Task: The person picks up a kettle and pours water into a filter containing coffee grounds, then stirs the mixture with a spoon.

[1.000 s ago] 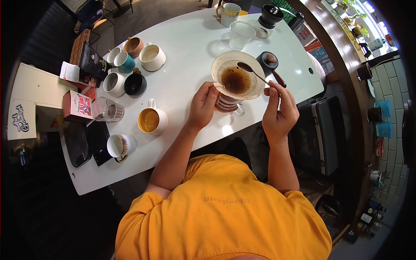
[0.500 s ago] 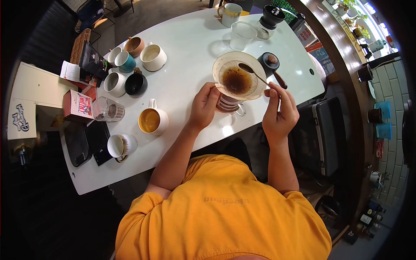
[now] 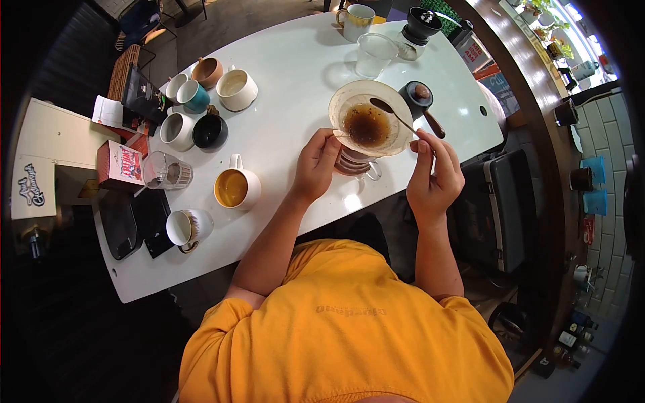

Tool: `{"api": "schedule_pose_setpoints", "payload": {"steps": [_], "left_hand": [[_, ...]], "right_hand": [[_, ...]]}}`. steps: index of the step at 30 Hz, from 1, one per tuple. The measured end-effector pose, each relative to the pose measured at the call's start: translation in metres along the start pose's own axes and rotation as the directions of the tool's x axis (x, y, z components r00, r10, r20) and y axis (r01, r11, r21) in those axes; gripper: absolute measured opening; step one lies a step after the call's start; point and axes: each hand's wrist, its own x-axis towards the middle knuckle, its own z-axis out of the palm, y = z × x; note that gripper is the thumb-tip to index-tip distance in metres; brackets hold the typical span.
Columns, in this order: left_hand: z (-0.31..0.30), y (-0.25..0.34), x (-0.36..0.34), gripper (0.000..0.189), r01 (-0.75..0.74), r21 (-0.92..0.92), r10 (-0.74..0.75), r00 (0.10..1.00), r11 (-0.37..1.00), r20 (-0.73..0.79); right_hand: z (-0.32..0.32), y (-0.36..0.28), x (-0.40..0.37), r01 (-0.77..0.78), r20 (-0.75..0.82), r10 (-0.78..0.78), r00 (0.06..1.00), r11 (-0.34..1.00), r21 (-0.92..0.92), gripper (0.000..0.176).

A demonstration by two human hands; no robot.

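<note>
A paper coffee filter lines a cone dripper, with dark wet coffee in its bottom. Under it a glass server is partly hidden. My left hand is closed on the near left edge of the filter, thumb and fingers pinching its paper tab. Between the thumb and fingers of my right hand is the handle of a spoon. The spoon's dark bowl hangs over the filter's upper right part, above the coffee. Just beyond the filter stands a dark pot with a wooden handle.
A white mug with a tan inside stands left of my left arm. Farther left are several cups, a clear glass and a ribbed white cup. A clear plastic cup and a coffee grinder stand at the back of the white table.
</note>
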Motion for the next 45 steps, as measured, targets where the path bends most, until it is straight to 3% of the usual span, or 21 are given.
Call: {"api": "schedule_pose_setpoints", "payload": {"steps": [14, 19, 26, 32, 37, 45], "left_hand": [[-0.0024, -0.0053, -0.0001, 0.021, -0.047, -0.025, 0.048, 0.999, 0.999, 0.015], [-0.0036, -0.0057, 0.0010, 0.021, -0.051, 0.005, 0.051, 0.999, 0.999, 0.014], [-0.0004, -0.0005, 0.0004, 0.023, -0.019, 0.011, 0.019, 1.000, 1.000, 0.008], [0.0009, 0.0005, 0.0005, 0.023, -0.014, -0.011, 0.014, 1.000, 1.000, 0.000], [-0.0008, -0.0017, 0.0005, 0.024, -0.019, -0.001, 0.019, 1.000, 1.000, 0.008], [-0.0030, -0.0042, 0.0007, 0.025, -0.026, 0.007, 0.026, 1.000, 1.000, 0.018]], "right_hand": [[0.0012, 0.0049, 0.0005, 0.020, 0.008, -0.020, 1.000, 0.999, 0.041, 0.017], [0.0006, 0.0095, 0.0013, 0.097, 0.020, -0.097, 0.995, 0.995, 0.019, 0.018], [-0.0022, 0.0085, -0.0013, 0.067, 0.094, -0.067, 0.993, 0.998, 0.005, 0.018], [-0.0013, 0.0064, 0.0004, 0.069, 0.007, -0.069, 0.998, 0.997, 0.047, 0.018], [-0.0019, 0.0090, -0.0007, 0.017, 0.114, -0.020, 0.993, 1.000, 0.025, 0.017], [-0.0001, 0.0052, 0.0013, 0.030, 0.063, -0.033, 0.997, 0.998, 0.047, 0.017]]}}
